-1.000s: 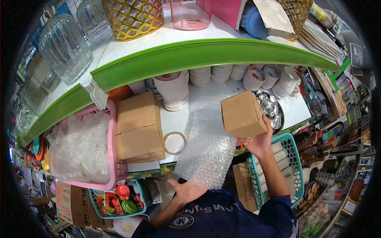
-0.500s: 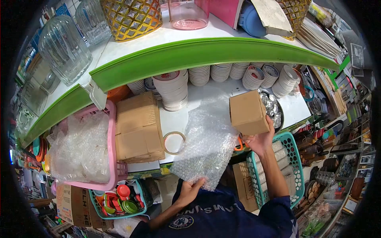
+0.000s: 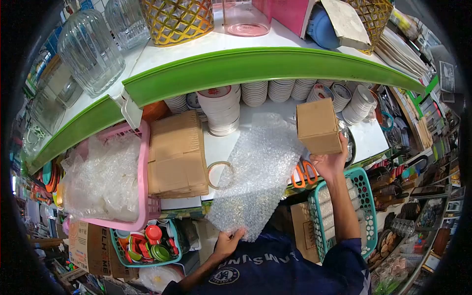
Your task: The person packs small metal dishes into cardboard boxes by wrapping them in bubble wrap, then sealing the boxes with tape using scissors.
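Observation:
My left hand [image 3: 228,243] pinches the near edge of a sheet of bubble wrap [image 3: 260,172], which lies over the white shelf and hangs past its front edge. My right hand [image 3: 330,161] holds up a small brown cardboard box [image 3: 318,126] from beneath, to the right of the sheet. Scissors with orange handles [image 3: 305,174] lie just left of my right wrist, their blades out of sight. A roll of tape [image 3: 220,175] rests by the sheet's left side, partly covered by it. Left of the tape are stacked flat cardboard pieces [image 3: 177,157].
A pink basket [image 3: 143,172] of bubble wrap stands at left. Stacked white bowls [image 3: 223,113] line the back under a green shelf edge [image 3: 275,64]. Below are a teal basket [image 3: 366,196] with wrapped items and another basket [image 3: 147,265] of colourful pieces. Glass jars [image 3: 91,54] stand above.
The box has moved slightly up and right in view with my right hand, showing more of the scissors. My left hand, still on the bubble wrap, has shifted slightly down and left.

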